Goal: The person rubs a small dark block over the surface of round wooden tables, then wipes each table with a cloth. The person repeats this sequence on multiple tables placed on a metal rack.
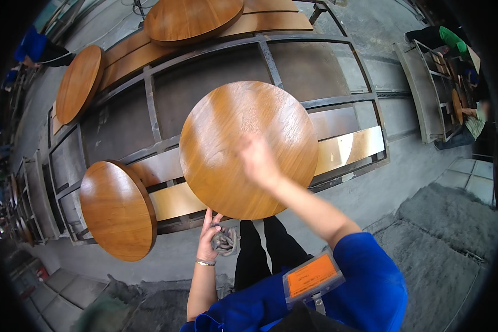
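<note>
A round wooden tabletop [249, 182] with a glossy brown grain lies in front of me on a metal rack. Over its middle is my right hand [258, 160], smeared by motion; whether it holds anything I cannot make out. My left hand [207, 238] is at the near edge of the tabletop, its extended fingertips reaching the rim from below. Against its palm and thumb sits a crumpled grey wad [225, 242], perhaps cloth or in thin plastic. A second round tabletop [118, 210] rests tilted at the rack's near left.
More round tabletops lie at the far left [80, 84] and far side [193, 19]. The dark metal rack [268, 61] carries pale boards [348, 149]. Other people [456, 41] are near another rack [420, 91] at right; a person in blue [33, 44] is at far left.
</note>
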Motion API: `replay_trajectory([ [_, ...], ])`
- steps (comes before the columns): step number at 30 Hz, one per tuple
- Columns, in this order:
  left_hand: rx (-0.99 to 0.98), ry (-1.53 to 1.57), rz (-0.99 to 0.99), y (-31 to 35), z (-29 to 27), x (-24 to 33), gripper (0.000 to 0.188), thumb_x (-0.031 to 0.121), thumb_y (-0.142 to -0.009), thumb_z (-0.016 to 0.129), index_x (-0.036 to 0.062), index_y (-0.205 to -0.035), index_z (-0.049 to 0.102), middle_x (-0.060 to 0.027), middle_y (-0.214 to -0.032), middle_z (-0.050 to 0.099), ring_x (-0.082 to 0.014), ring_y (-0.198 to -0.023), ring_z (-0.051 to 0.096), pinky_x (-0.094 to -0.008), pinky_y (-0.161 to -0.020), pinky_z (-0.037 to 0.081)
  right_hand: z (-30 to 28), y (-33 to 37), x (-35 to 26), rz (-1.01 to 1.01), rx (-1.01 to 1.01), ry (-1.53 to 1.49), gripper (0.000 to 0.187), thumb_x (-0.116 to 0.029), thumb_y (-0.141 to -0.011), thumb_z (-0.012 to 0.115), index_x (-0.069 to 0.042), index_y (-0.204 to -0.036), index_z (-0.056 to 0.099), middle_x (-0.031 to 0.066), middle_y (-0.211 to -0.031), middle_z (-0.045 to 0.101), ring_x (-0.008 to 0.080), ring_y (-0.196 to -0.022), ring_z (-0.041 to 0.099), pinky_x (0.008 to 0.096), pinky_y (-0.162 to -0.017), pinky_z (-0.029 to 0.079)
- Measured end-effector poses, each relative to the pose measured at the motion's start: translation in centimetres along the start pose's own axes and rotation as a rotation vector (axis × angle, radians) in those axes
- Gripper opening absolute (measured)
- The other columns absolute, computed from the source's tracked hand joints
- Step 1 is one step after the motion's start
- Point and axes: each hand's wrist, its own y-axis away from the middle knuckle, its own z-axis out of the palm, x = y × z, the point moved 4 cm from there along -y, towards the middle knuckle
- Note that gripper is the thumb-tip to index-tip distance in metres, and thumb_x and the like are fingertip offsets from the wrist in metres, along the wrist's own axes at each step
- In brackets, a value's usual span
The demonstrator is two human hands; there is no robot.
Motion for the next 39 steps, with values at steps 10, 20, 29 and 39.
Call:
replay_trajectory([
  [10, 0.031, -0.011, 0.06, 0.3, 0.9, -1.0, 0.098, 0.008, -0.09, 0.058, 0.0133, -0.18, 0.019, -0.0209, -0.164, 0.051, -0.0221, -0.117, 0.067, -0.0354, -0.094, 0.062, -5.6, -3.0, 10.8, 0.279, 0.282, 0.146, 0.026, 0.0, -0.097, 0.062, -0.003, -0.121, 0.073, 0.0184, -0.127, 0.07, 0.0414, -0.129, 0.063, 0.0524, -0.115, 0.05],
  [20, 0.09, -0.046, 0.107, 0.4, 1.7, -1.5, 0.098, 0.012, -0.088, 0.06, 0.0136, -0.179, 0.023, -0.0191, -0.165, 0.051, -0.0265, -0.144, 0.058, -0.0377, -0.106, 0.059, -5.1, -0.7, 9.4, 0.153, 0.059, 0.013, 0.026, -0.003, -0.099, 0.063, -0.005, -0.124, 0.073, 0.0197, -0.132, 0.068, 0.0411, -0.128, 0.063, 0.0509, -0.112, 0.053],
  [29, 0.082, 0.008, 0.123, -0.2, 1.1, -3.0, 0.1, 0.016, -0.089, 0.063, 0.0172, -0.18, 0.02, -0.0213, -0.168, 0.046, -0.0261, -0.12, 0.072, -0.0407, -0.092, 0.067, -1.2, 9.6, -3.3, -0.149, -0.144, -0.168, 0.039, 0.003, -0.086, 0.065, -0.006, -0.121, 0.076, 0.0201, -0.138, 0.068, 0.0421, -0.135, 0.063, 0.054, -0.118, 0.053],
  [39, 0.058, -0.022, 0.074, 0.9, 2.1, -2.3, 0.098, 0.01, -0.091, 0.059, 0.0163, -0.18, 0.017, -0.0204, -0.166, 0.049, -0.0266, -0.127, 0.069, -0.0398, -0.096, 0.065, -8.0, 4.5, 8.1, 0.31, 0.187, 0.057, 0.03, -0.001, -0.097, 0.069, -0.005, -0.126, 0.072, 0.0193, -0.141, 0.066, 0.0416, -0.135, 0.062, 0.0522, -0.118, 0.051],
])
